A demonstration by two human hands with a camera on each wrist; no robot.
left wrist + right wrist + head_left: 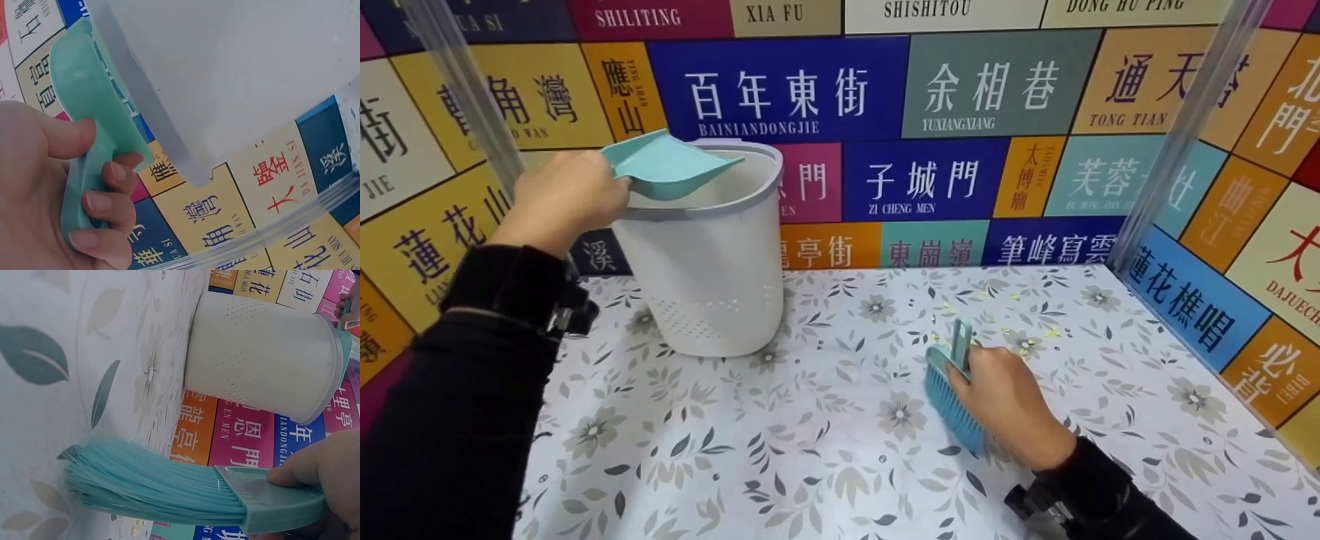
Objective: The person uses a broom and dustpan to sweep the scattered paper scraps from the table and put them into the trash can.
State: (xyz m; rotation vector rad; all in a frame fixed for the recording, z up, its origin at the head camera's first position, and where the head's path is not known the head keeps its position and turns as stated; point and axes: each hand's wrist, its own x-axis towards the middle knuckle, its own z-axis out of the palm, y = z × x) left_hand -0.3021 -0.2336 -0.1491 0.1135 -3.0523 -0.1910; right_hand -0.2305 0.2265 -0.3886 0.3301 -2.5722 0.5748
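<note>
A: What do we find first, at the left?

B: We see the left grip (566,191) curled round the handle of a green dustpan (671,165), which is tilted over the mouth of a white bin (712,277); whether it touches the rim, we cannot tell

A: How do we expect the dustpan to handle?

B: We judge it light and stiff, thin moulded plastic, perhaps a little slick. We do best with the handle, close up to the broad part, thumb on top as here, so that it cannot roll

A: And the bin?

B: It stands upright on the floral-covered counter (825,390). We take it for light and thin-walled, easily nudged over; the rim gives us the firmest hold

A: Further right?

B: We come to the blue-green brush (952,405), well apart from the bin, bristles down. The right grip (1009,397) grasps it, with the thumb on the head. We reckon the head is rigid and the bristles soft and bendy, so we hold the head or the handle

A: Those yellow bits (1051,334) beyond it?

B: They lie scattered on the counter, too small for us to name; we think them very light, easier to brush together than to pinch
</note>
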